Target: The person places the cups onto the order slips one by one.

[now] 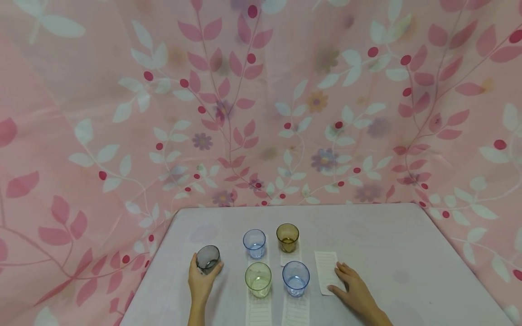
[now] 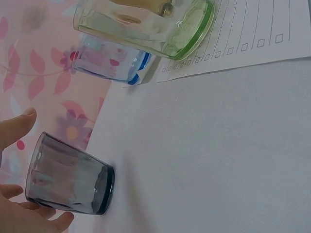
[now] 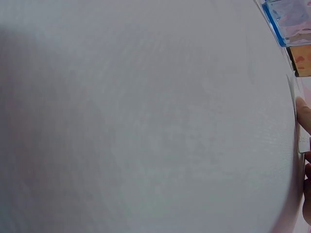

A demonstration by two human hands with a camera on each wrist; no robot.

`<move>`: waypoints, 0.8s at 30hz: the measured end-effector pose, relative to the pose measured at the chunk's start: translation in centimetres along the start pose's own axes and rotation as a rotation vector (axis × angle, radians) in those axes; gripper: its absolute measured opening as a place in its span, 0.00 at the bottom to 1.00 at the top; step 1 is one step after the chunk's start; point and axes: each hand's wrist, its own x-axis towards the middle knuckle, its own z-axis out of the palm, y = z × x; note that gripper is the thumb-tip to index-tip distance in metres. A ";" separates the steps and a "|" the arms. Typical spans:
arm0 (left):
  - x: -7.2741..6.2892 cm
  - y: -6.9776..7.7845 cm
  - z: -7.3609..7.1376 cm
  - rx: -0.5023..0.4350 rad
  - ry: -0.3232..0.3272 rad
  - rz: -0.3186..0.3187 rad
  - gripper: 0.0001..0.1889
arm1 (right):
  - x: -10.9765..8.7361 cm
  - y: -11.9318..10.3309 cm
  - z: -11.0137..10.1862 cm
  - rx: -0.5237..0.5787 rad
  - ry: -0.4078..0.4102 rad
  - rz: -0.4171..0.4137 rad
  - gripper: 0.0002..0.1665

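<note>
A grey tinted glass (image 1: 208,257) stands at the left of the white table, upright. My left hand (image 1: 200,279) is spread around it, fingers along its far side. In the left wrist view the thumb (image 2: 18,128) stands apart from the grey glass (image 2: 70,177), while the fingertips are right at its other side. My right hand (image 1: 355,290) rests at the right edge of a lined paper strip (image 1: 325,271), thumb near the lower corner and fingers extended higher up. The right wrist view shows only part of that hand (image 3: 306,116), at its right edge.
Between the hands stand a green glass (image 1: 258,280), a blue glass (image 1: 296,280), another blue glass (image 1: 254,243) and an amber glass (image 1: 287,238), on or beside lined paper strips (image 1: 258,313). A pink floral curtain (image 1: 261,113) hangs behind the table (image 1: 387,235).
</note>
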 end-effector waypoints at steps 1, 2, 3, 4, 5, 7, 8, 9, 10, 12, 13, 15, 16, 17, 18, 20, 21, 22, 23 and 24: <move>0.0 0.0 0.0 0.000 0.002 0.002 0.51 | 0.0 0.0 0.0 -0.004 0.001 0.000 0.36; 0.1 0.0 0.1 0.001 0.004 0.002 0.51 | 0.0 0.0 0.0 -0.007 0.000 0.003 0.36; 0.1 -0.1 0.1 0.001 0.005 0.002 0.51 | 0.0 0.0 0.0 -0.007 -0.002 0.009 0.36; 0.1 -0.1 0.1 0.002 0.006 -0.001 0.52 | 0.0 0.0 0.0 -0.007 -0.006 0.012 0.36; 0.1 -0.1 0.1 -0.001 0.004 -0.004 0.52 | 0.0 0.0 0.0 -0.002 -0.007 0.015 0.36; 0.2 -0.2 0.1 -0.002 0.000 -0.012 0.52 | 0.0 0.0 0.0 -0.005 -0.007 0.017 0.37; 0.2 -0.3 0.1 -0.003 -0.003 -0.015 0.52 | -0.1 -0.1 0.0 -0.005 -0.003 0.015 0.37; 0.2 -0.3 0.1 -0.003 -0.005 -0.019 0.53 | -0.1 -0.1 0.0 -0.008 0.003 0.013 0.37; 0.2 -0.4 0.1 -0.003 -0.007 -0.022 0.53 | -0.1 -0.1 0.0 -0.008 0.009 0.010 0.37; 0.2 -0.5 0.1 0.005 -0.004 -0.028 0.53 | -0.2 -0.3 0.0 -0.004 0.021 0.003 0.36; 0.2 -0.5 0.1 0.007 -0.002 -0.028 0.53 | -0.3 -0.4 0.0 -0.001 0.022 0.002 0.35; 0.3 -0.6 0.1 0.013 0.006 -0.030 0.53 | -0.3 -0.4 0.0 0.013 0.018 0.004 0.35; 0.3 -0.7 0.1 0.018 0.009 -0.031 0.53 | -0.4 -0.5 0.0 0.025 0.014 0.004 0.34; 0.3 -0.7 0.1 0.022 0.013 -0.031 0.53 | -0.4 -0.5 0.1 0.035 0.011 0.002 0.34; 0.3 -0.8 0.1 0.024 0.016 -0.030 0.53 | -0.4 -0.4 0.1 0.039 0.009 -0.001 0.33; 0.4 -1.0 0.2 0.019 0.023 -0.026 0.52 | -0.4 -0.3 0.2 0.044 0.016 -0.017 0.32; 0.4 -1.0 0.2 0.011 0.022 -0.027 0.52 | -0.5 -0.2 0.2 0.043 0.022 -0.026 0.31; 0.4 -1.1 0.2 0.002 0.024 -0.029 0.51 | -0.5 -0.2 0.3 0.041 0.030 -0.035 0.31; 0.4 -1.2 0.2 -0.011 0.027 -0.029 0.50 | -0.5 -0.1 0.3 0.036 0.036 -0.046 0.31; 0.4 -1.3 0.2 -0.025 0.028 -0.031 0.49 | -0.5 -0.1 0.3 0.034 0.042 -0.053 0.30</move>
